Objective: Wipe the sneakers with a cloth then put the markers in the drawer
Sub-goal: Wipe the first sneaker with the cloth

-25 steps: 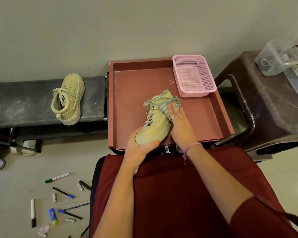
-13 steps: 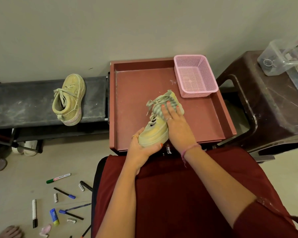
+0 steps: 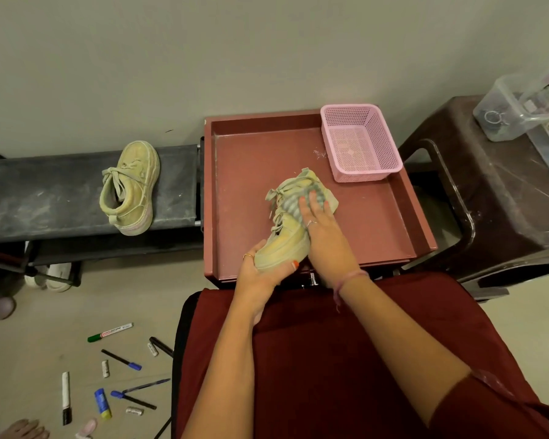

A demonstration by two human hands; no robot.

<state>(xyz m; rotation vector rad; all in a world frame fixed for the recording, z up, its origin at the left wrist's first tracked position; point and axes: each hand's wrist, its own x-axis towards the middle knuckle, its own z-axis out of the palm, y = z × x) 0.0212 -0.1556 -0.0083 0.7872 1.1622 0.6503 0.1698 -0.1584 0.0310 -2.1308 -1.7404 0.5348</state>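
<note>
A yellow-green sneaker (image 3: 286, 239) lies in the open reddish drawer (image 3: 251, 172), toe toward me. My left hand (image 3: 260, 274) grips its toe. My right hand (image 3: 324, 236) presses a striped grey-green cloth (image 3: 293, 205) against the sneaker's side near the laces, fingers fairly straight. The second sneaker (image 3: 129, 188) sits on a dark low bench (image 3: 45, 198) at the left. Several markers (image 3: 110, 332) and pens lie scattered on the floor at the lower left.
An empty pink mesh basket (image 3: 360, 144) stands in the drawer's far right corner. A dark brown stool (image 3: 495, 198) at the right carries clear plastic boxes (image 3: 517, 112). A dark red cushion (image 3: 330, 359) lies under my arms. Someone's toes (image 3: 23, 429) show at the bottom left.
My right hand slid the cloth from the sneaker's far end back across its side near the laces. The left hand kept its hold on the toe.
</note>
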